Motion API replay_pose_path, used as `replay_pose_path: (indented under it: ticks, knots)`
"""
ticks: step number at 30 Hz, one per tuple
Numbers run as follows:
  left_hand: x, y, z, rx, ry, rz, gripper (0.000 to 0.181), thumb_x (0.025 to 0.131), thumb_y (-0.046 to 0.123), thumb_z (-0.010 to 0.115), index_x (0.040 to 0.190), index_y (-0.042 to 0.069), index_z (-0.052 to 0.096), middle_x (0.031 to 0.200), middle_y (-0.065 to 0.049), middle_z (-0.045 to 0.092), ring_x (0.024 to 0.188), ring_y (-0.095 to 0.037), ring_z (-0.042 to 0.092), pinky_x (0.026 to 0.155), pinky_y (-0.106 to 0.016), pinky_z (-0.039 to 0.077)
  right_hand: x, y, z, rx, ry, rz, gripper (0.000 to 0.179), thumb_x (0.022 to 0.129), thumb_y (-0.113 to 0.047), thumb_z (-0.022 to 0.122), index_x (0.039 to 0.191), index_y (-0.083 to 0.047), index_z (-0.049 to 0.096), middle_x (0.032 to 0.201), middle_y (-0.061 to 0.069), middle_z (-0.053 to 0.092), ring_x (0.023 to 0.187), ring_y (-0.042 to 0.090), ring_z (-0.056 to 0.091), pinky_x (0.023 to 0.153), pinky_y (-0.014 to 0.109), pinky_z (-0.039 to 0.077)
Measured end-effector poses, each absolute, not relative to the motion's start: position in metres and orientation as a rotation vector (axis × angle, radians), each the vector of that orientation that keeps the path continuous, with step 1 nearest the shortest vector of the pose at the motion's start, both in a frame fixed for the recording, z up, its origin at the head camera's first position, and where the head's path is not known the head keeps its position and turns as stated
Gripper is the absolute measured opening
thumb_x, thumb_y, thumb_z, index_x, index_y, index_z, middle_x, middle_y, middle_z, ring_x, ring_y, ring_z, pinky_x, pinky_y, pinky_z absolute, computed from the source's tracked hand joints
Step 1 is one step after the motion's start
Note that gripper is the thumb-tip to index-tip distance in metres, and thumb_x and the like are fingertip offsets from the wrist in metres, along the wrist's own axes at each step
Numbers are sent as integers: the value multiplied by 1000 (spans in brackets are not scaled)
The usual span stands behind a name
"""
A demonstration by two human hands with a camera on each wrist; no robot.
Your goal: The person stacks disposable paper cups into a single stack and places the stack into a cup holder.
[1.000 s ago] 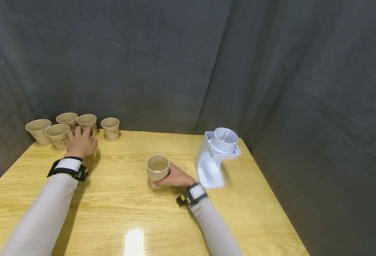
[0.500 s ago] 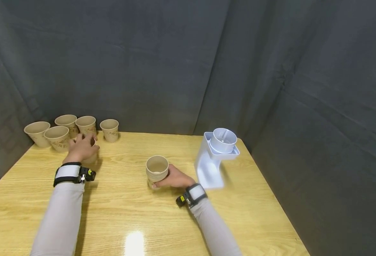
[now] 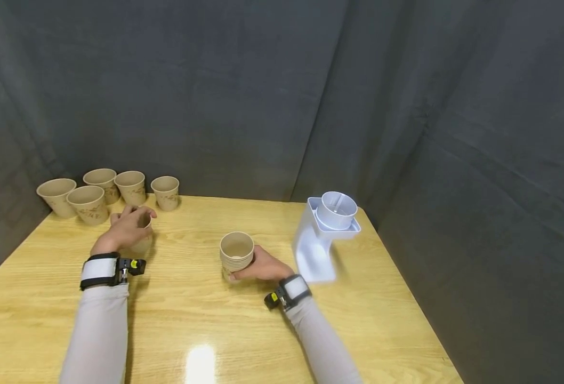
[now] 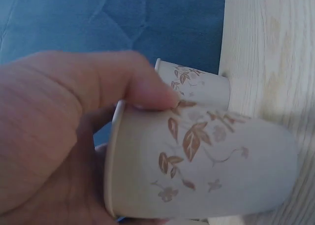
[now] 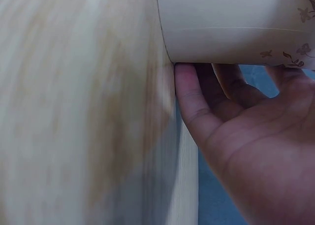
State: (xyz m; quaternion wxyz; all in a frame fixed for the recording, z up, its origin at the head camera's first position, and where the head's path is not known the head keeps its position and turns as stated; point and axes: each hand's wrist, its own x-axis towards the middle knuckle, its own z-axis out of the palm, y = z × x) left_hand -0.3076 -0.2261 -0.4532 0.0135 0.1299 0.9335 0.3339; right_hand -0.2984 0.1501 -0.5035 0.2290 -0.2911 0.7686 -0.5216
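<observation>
My left hand [image 3: 126, 229] is at the left of the table and grips a beige paper cup [image 3: 143, 244] near its rim. In the left wrist view the thumb presses on the side of this paper cup [image 4: 211, 171], which bears brown leaf and flower prints. Near the middle of the table, a stack of nested paper cups [image 3: 236, 250] stands upright. Around its lower right side curls my right hand [image 3: 265, 265]. In the right wrist view its fingers [image 5: 192, 89] touch the stack's wall close to the tabletop.
Several paper cups [image 3: 88, 200] stand upright at the back left, with one cup [image 3: 166, 193] a little apart to their right. On the right side of the table [image 3: 383, 320] is a white plastic stand [image 3: 314, 256] with a round top. A dark curtain [image 3: 215, 106] borders the table.
My left hand has drawn one paper cup away from the back-left group, towards me and slightly right. The right hand and its stack have stayed in place.
</observation>
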Motion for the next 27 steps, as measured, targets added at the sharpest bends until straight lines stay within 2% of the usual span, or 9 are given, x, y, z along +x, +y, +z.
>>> replay_pose_path:
  ticks: [7,11,15,20,24,27]
  knots:
    - [-306,-216,-446,481,2807,1053,36,97,13,61,130,-1,52,141,-39,31,130,-57,26,99,-72,17,-300,152,-504,-805,2118,-1438,72,77,-9,87,140,-18,54,128,-1,64,119,11,60,108,32,44]
    - [-304,-206,-440,495,2805,987,41,96,17,64,132,0,53,139,-40,36,127,-58,35,98,-72,28,-300,152,-503,-810,2126,-1431,72,77,-9,87,140,-18,54,128,-2,64,119,11,61,108,31,44]
    - [-302,-195,-437,571,2799,1004,40,95,18,65,128,-3,58,134,-37,49,124,-55,45,98,-69,37,-299,150,-504,-816,2109,-1436,73,77,-9,87,141,-18,53,129,-1,64,119,11,60,109,31,43]
    - [-302,-180,-434,644,2732,1149,40,97,19,68,129,-3,58,136,-32,55,130,-50,48,104,-66,38,-298,151,-504,-814,2122,-1430,72,77,-9,87,140,-19,53,129,-2,64,119,10,61,108,32,43]
    - [-303,-172,-429,667,2728,1243,41,98,22,68,131,1,58,137,-26,56,132,-45,48,104,-64,39,-299,152,-503,-818,2139,-1420,71,77,-10,87,140,-19,54,128,-3,65,118,10,61,108,32,44]
    - [-304,-168,-424,703,2766,1295,39,98,22,69,130,3,59,134,-21,58,127,-41,52,100,-59,43,-299,152,-504,-824,2135,-1426,72,77,-10,87,140,-18,54,128,-2,65,118,11,61,108,33,44]
